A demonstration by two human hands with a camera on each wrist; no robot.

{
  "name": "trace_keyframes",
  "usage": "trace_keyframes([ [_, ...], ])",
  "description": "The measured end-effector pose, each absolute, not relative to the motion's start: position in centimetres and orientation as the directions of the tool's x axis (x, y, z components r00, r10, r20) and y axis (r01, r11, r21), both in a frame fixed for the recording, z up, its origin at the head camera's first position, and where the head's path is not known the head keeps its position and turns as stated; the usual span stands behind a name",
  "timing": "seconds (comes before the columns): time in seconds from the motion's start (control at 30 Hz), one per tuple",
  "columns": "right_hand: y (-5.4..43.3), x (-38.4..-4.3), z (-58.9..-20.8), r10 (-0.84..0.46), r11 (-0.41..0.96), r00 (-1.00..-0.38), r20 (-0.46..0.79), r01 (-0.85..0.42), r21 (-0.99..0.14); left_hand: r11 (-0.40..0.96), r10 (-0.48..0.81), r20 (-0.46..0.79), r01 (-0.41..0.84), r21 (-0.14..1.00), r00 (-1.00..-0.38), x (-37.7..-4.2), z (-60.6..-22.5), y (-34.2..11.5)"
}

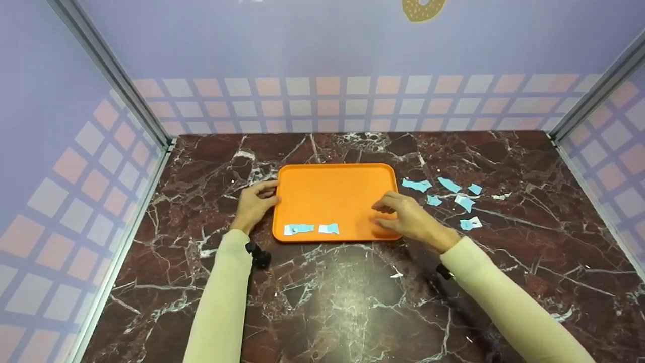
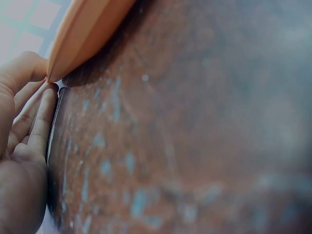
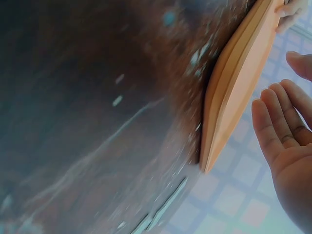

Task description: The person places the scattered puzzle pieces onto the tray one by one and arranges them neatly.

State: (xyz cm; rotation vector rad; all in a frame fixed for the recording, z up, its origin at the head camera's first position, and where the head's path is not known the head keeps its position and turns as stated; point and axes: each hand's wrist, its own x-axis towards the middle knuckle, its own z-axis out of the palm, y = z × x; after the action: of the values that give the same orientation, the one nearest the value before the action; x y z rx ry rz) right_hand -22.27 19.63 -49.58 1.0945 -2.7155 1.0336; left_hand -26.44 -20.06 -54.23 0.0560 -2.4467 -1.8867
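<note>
An orange tray (image 1: 332,191) lies on the marbled table. My left hand (image 1: 256,202) is at its left side, thumb and fingertips holding the rim; in the left wrist view the tray edge (image 2: 73,48) meets the thumb and fingers. Over the tray's right part hovers my right hand (image 1: 405,217), fingers apart and nothing between them; its open palm (image 3: 292,165) shows in the right wrist view. Along the tray's near edge lie two torn blue-and-white paper pieces, a longer piece (image 1: 299,229) on the left and a shorter piece (image 1: 328,229) beside it.
Several more torn paper pieces lie on the table right of the tray, among them a wide blue scrap (image 1: 416,185), a slanted blue scrap (image 1: 449,184) and a blue-and-white scrap (image 1: 470,223). Tile-patterned panels (image 1: 347,101) enclose the table's back and sides.
</note>
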Motion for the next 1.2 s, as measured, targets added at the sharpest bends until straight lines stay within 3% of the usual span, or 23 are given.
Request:
trace_keyframes([
  [1.2,30.4,-21.1,-49.7,-0.441,0.667,-0.859,0.259,-0.507,-0.546,0.239,-0.047,0.031,0.019,0.971,-0.998,-26.3,-54.2,-20.2],
])
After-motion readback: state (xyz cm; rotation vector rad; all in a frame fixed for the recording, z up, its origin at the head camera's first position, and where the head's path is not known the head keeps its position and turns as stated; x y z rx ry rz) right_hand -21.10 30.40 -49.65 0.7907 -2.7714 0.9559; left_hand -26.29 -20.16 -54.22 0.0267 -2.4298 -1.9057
